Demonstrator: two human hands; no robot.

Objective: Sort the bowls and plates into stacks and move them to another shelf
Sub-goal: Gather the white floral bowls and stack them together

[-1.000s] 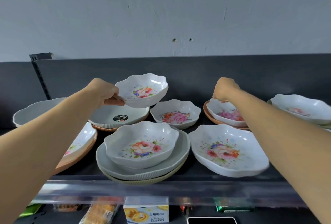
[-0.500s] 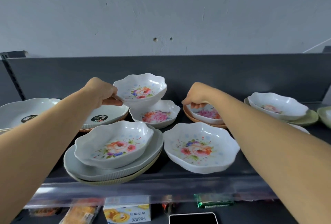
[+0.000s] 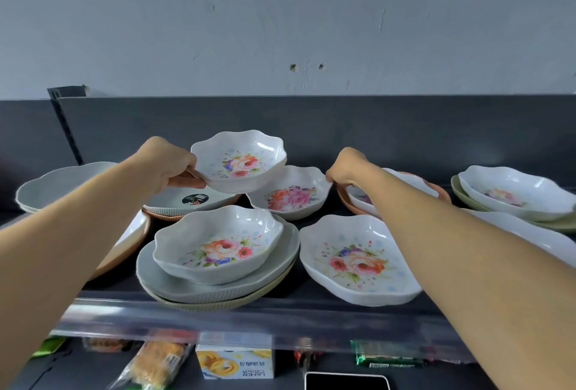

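The left hand (image 3: 165,165) pinches the held bowl (image 3: 240,162) at its 9 o'clock rim. One digit lies along the underside of the wall and the rest fold at the lip. Gripped by that one edge, the bowl hangs roughly level in the air, clear of the shelf (image 3: 436,308). It sits above the sticker plate (image 3: 174,202), with the pink bowl (image 3: 291,196) just beside it at 4 o'clock. An edge grip leaves the base free, which suits lowering the bowl into another. The pink bowl looks the likeliest partner, being close in size and shape, though that is only a guess.

The right hand (image 3: 347,166) reaches toward 2 o'clock on the shelf. Its fingers curl down at the 9 o'clock rim of the far bowl (image 3: 414,182), which nests in the orange plate (image 3: 444,194). The forearm covers most of that bowl, so I cannot tell whether the rim is actually pinched or only touched.

The held bowl is small, white and glossy, with a wavy scalloped rim and shallow sloping walls. A cluster of orange, pink and purple flowers fills its centre, ringed by faint blue dots. The glaze looks slick, so a one-sided pinch probably needs a firm hold.

At 6 o'clock the front bowl (image 3: 218,243) rests on the grey plate (image 3: 280,268), and the wide bowl (image 3: 355,262) stands alone at 5 o'clock. Bowls and plates are mixed, so sorting seems barely begun.
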